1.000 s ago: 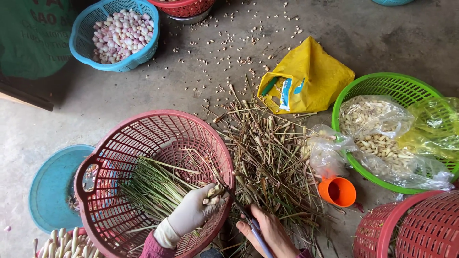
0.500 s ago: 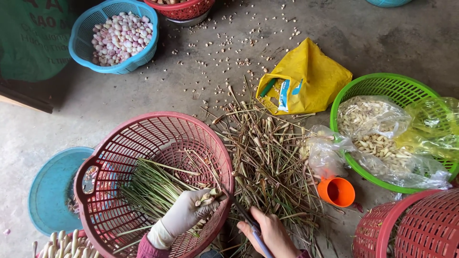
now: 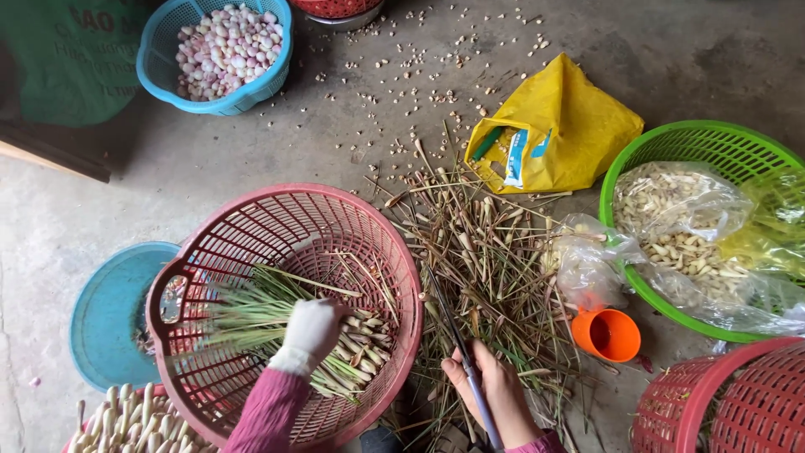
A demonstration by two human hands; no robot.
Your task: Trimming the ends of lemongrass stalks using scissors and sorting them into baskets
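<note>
Stalks (image 3: 277,323) lie bunched in the pink basket (image 3: 251,218), light, springy, slippery at the leaf end; best gripped near the firm pale bulbs. The gloved left hand (image 3: 312,329) is closed over them. The right hand (image 3: 495,390) is wrapped round a knife (image 3: 457,340).

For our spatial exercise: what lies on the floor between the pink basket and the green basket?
In the head view, a heap of dry stalks lies between the pink basket and green basket, plus a clear bag.

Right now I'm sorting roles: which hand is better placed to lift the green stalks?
Left. The gloved left hand already rests on the green stalks inside the red basket; the right hand holds a knife.
</note>
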